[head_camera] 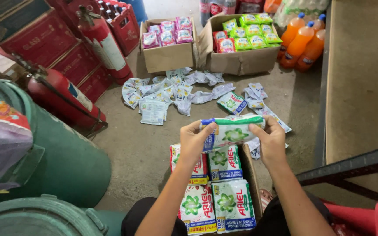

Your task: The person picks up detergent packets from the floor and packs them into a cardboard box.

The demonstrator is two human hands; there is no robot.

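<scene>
A white and green detergent packet (232, 130) is held level in front of me, gripped at both ends. My left hand (193, 142) clasps its left end and my right hand (271, 140) holds its right end. Directly below the hands stands an open cardboard box (252, 175) with several of the same white and green packets (226, 192) stacked flat in it. Beyond the hands, crumpled empty sachets (171, 94) lie scattered on the concrete floor.
Two open cartons at the back hold pink sachets (168, 31) and green sachets (252, 32). Orange drink bottles (300, 43) stand at the right. Red fire extinguishers (103, 41) and red crates (44, 41) are on the left, with a green drum (62, 161) close by. A red frame (364, 209) sits at the lower right.
</scene>
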